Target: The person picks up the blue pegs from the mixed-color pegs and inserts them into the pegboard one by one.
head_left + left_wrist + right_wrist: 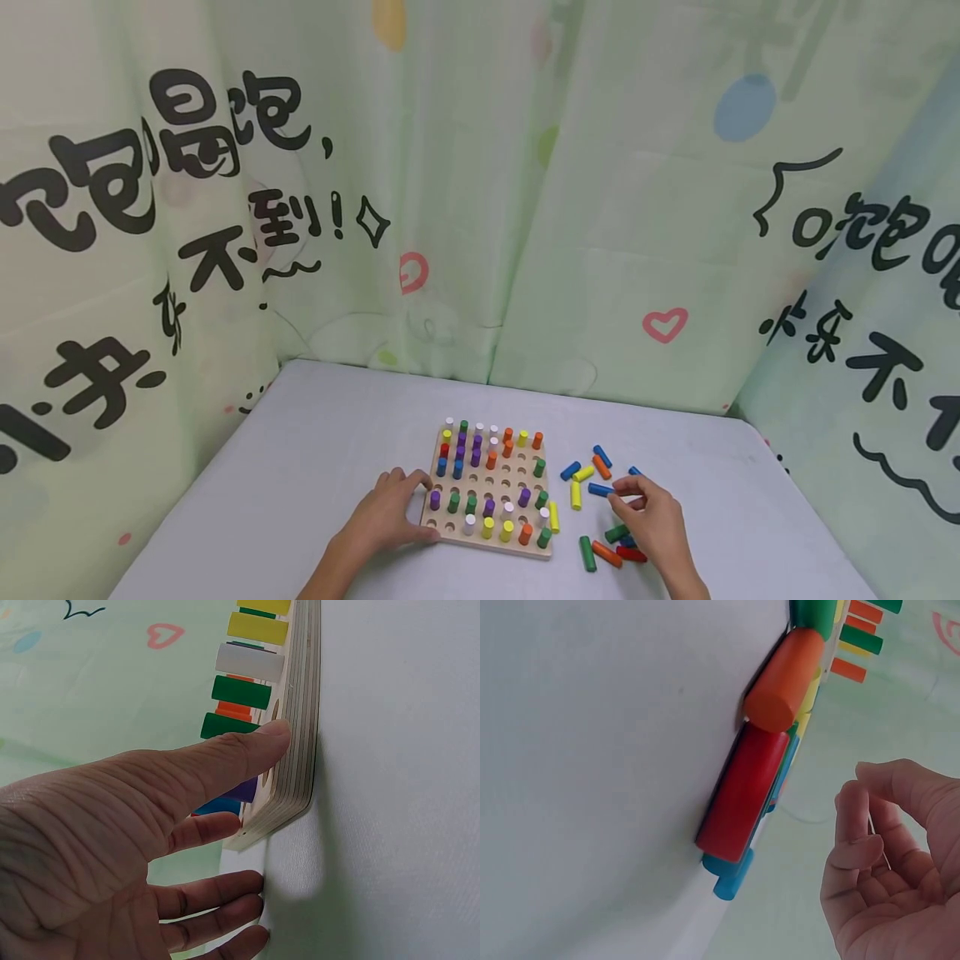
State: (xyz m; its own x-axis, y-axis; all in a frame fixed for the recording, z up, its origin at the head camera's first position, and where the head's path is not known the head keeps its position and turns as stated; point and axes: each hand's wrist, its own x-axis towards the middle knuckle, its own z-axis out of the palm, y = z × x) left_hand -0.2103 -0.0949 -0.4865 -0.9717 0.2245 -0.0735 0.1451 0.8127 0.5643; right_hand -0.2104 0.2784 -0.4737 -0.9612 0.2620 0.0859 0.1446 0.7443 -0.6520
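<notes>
A wooden pegboard (491, 546) bears rows of coloured pegs, with some holes bare. My left hand (388, 510) holds it at the near left corner. In the left wrist view the thumb (274, 736) lies along the board's layered edge (296, 757), the index finger touches the corner, and the other fingers stand apart from it. My right hand (654, 518) is over the loose pegs at the right, its fingertips beside a blue peg (599, 490). In the right wrist view its thumb and index tips (852, 796) are close together, with no peg visible between them.
Loose pegs lie right of the board, among them a green peg (587, 553), an orange peg (607, 554), a red peg (742, 795) and a yellow peg (576, 496). A printed curtain (465, 208) surrounds the white table (337, 417).
</notes>
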